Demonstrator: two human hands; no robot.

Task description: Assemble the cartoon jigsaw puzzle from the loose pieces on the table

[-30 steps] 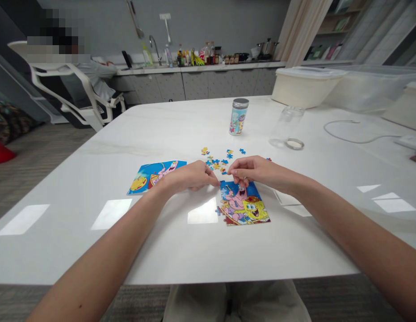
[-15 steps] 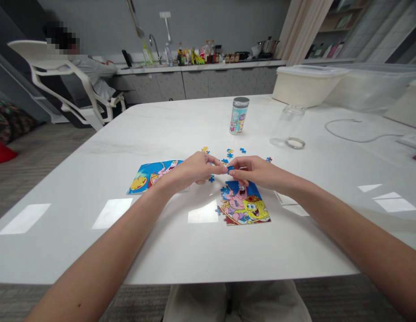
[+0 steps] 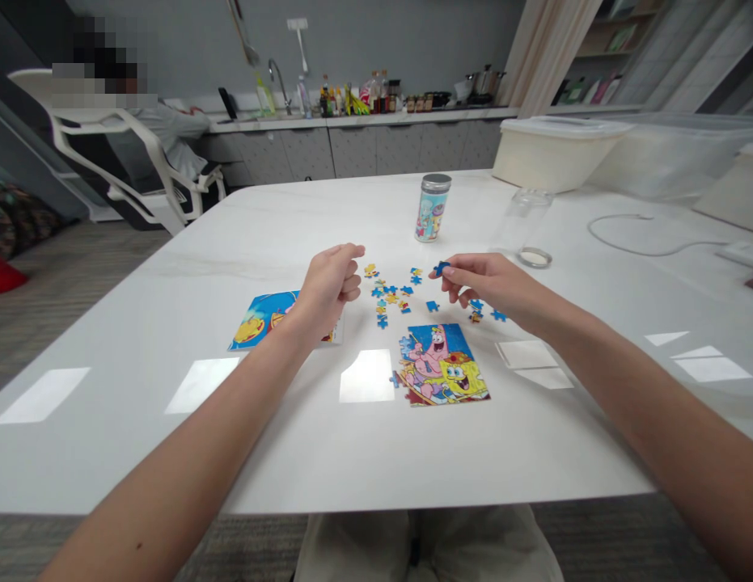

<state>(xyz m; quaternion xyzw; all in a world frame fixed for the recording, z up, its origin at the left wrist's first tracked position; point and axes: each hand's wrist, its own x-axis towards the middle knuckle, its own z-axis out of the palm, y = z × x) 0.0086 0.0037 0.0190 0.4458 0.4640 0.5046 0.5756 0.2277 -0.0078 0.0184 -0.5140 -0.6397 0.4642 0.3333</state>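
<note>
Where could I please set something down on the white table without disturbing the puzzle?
Bare room lies between the assembled section and the near edge of the white table, and left of the canister, beyond the left hand. Loose pieces and the right hand crowd the stretch between section and canister.

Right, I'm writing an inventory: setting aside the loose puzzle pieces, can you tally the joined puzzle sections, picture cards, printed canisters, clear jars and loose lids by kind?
Partly joined puzzle: 1
Picture card: 1
Printed canister: 1
Clear jar: 1
Loose lid: 1
Total: 5
</note>
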